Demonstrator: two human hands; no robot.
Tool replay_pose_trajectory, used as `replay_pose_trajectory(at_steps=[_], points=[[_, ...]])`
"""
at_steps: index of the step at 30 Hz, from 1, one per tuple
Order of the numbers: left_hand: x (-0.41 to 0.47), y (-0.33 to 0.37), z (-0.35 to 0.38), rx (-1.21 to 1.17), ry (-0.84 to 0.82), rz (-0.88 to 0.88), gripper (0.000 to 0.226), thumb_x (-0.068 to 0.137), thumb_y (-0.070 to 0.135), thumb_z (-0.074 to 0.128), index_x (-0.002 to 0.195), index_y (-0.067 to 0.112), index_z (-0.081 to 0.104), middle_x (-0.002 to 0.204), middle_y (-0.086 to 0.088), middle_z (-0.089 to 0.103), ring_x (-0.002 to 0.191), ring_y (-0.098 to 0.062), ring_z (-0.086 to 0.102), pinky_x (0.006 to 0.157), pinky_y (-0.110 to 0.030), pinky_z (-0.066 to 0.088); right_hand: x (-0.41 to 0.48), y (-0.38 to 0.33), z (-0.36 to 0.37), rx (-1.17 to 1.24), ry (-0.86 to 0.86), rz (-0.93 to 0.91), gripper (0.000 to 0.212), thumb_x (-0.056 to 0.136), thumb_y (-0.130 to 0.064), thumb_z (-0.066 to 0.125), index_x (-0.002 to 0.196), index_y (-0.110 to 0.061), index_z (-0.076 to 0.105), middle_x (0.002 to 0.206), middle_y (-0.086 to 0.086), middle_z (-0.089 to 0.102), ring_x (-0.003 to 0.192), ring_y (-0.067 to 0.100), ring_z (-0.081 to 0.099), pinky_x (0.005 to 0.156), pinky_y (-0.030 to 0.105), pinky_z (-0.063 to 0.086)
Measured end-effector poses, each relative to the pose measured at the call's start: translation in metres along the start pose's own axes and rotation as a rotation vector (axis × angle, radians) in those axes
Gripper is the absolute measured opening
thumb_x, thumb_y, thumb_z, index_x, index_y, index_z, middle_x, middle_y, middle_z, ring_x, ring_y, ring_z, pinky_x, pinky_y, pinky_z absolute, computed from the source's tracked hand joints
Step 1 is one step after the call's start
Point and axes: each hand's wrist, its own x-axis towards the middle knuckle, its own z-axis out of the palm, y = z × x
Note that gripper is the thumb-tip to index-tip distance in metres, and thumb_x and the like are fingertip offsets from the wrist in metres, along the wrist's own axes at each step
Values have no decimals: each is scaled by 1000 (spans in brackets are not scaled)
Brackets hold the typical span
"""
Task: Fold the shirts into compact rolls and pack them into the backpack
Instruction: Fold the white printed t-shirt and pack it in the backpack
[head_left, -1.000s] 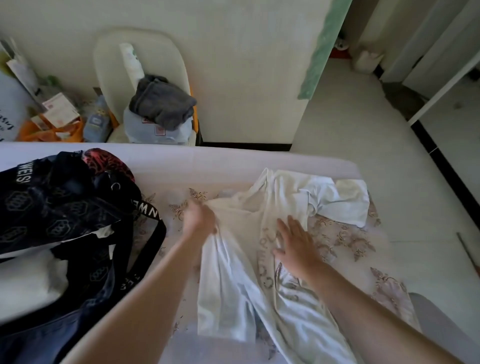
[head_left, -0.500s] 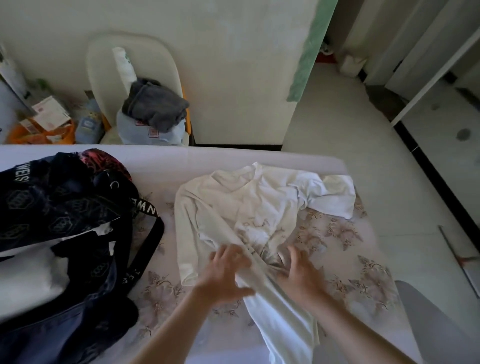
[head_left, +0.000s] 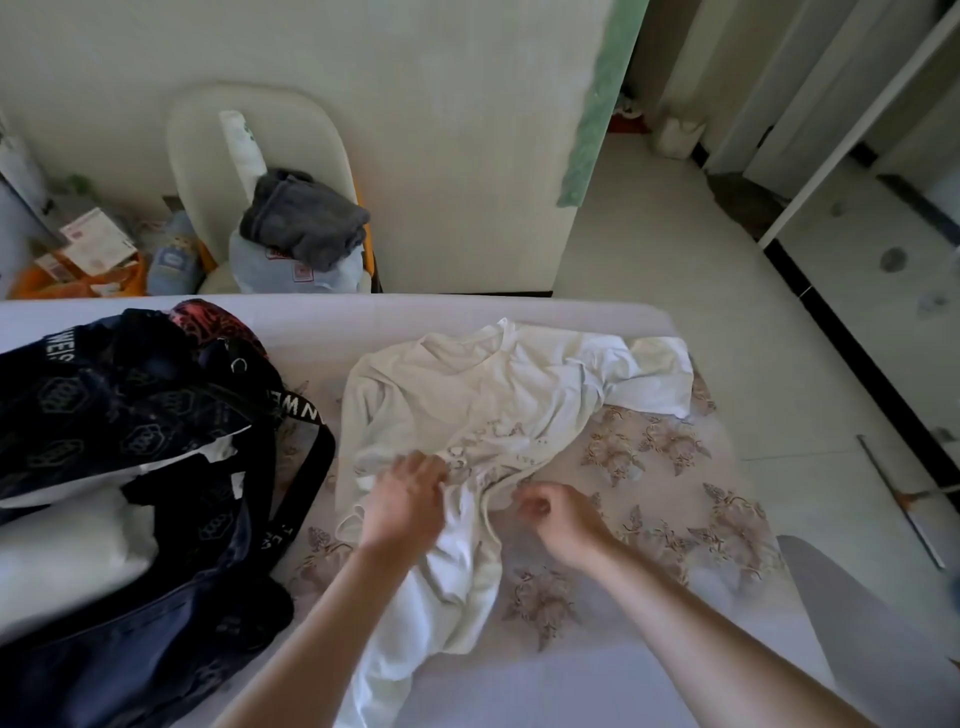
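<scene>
On the bed (head_left: 649, 675), risked a loose, crooked roll of the white shirt (head_left: 498, 395), judging by its bunched waist and crumpled sleeve. Had the left hand (head_left: 405, 501) on its middle, fingers bent into the cloth, and the right hand (head_left: 558, 514) curled at its edge, pinching or not impossible to tell. Lay beside the backpack (head_left: 130, 415), collar beyond the hands.

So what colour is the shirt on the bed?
The shirt is white with faint print; head view.

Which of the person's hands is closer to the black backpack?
Left. The left hand is on the white shirt, just right of the backpack; the right hand is farther right, at the shirt's other edge.
</scene>
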Motion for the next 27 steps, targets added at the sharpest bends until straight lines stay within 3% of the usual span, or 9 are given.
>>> replay_pose_trajectory(at_steps=[3,6,8,12,15,18,22,24,27], points=[[-24,32,26,126,-326,51,58,73,63,56,123,35,46,125,8,41,117,-17,41,96,-38,44,2,14,0,-121,19,41,27,96,-13,54,110,-30,69,110,-11,70,97,10,65,89,31,55],[-39,34,40,145,-334,-71,60,81,28,61,134,34,33,129,1,41,120,-24,44,102,-41,41,4,20,3,-264,4,-34,37,92,-11,56,121,-32,66,121,-11,68,108,13,64,92,28,52],[-36,27,32,-55,-312,-158,53,85,6,50,129,35,43,119,1,54,105,-24,57,86,-32,48,9,22,7,-386,46,-165,42,89,-13,61,127,-31,62,127,-11,62,113,16,61,93,32,52],[-5,3,-3,-316,-412,-358,41,87,10,43,118,36,45,92,-1,61,69,-20,61,48,-27,44,23,17,21,-464,80,-359,66,86,-29,68,145,-28,39,149,-4,38,131,22,43,104,42,43],[3,-26,-23,-138,-203,-388,35,89,4,48,118,23,52,101,-4,63,84,-24,61,63,-29,41,34,3,32,-444,136,-360,60,92,-32,65,146,-31,39,155,0,29,139,22,29,110,42,33],[-7,-32,-20,-75,79,-237,30,85,7,54,112,19,59,108,-6,59,96,-33,58,70,-39,48,50,-11,36,-447,206,-359,37,92,-28,63,129,-32,62,135,-1,47,127,24,42,104,40,33],[-27,-7,-2,153,-178,-86,70,74,55,63,135,32,38,132,3,39,118,-22,42,90,-42,49,66,-27,30,-330,294,-313,18,97,-21,52,109,-20,66,111,-1,59,109,23,52,93,37,36],[-33,-7,4,100,-222,-150,84,74,20,68,144,33,22,137,-2,31,122,-26,41,98,-43,45,64,-32,22,-253,331,-312,15,98,-16,45,99,-15,60,95,2,64,93,25,60,83,38,44],[-27,-6,-7,-77,-93,-250,75,72,-10,47,138,24,38,123,-3,47,104,-29,53,88,-43,46,50,-38,1,-145,352,-316,11,98,-19,44,99,-14,54,79,3,64,72,23,61,60,35,46]])
